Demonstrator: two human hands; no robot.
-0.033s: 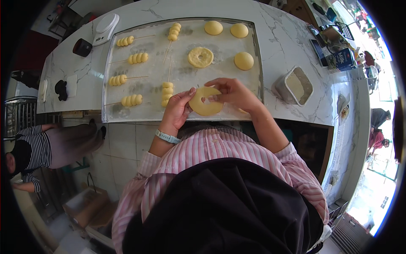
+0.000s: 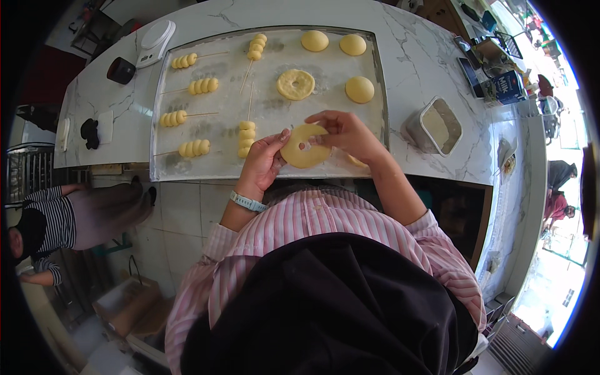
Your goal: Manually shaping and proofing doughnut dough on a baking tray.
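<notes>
Above the near edge of a floured metal tray (image 2: pixel 215 165), a flat, pale yellow dough ring (image 2: pixel 299 157) is held up between both hands. My left hand (image 2: pixel 262 161) pinches its left edge, thumb on top. My right hand (image 2: pixel 350 136) grips the right side, its fingers curled at the centre hole. Another dough ring (image 2: pixel 295 84) lies on the tray just beyond. Smooth dough balls (image 2: pixel 360 90) rest at the tray's right side. Partly hidden under my right wrist is another dough piece (image 2: pixel 356 161).
Several skewered dough pieces (image 2: pixel 203 85) fill the tray's left half. Right of the tray stands a metal container (image 2: pixel 440 125) of pale powder. A white scale (image 2: pixel 157 40) and dark cup (image 2: pixel 121 70) sit far left; a blue carton (image 2: pixel 505 89) far right. Another person (image 2: pixel 81 215) is at left.
The dough ring has shifted slightly up and to the right, and my right hand has moved a little with it. My left hand keeps its hold.
</notes>
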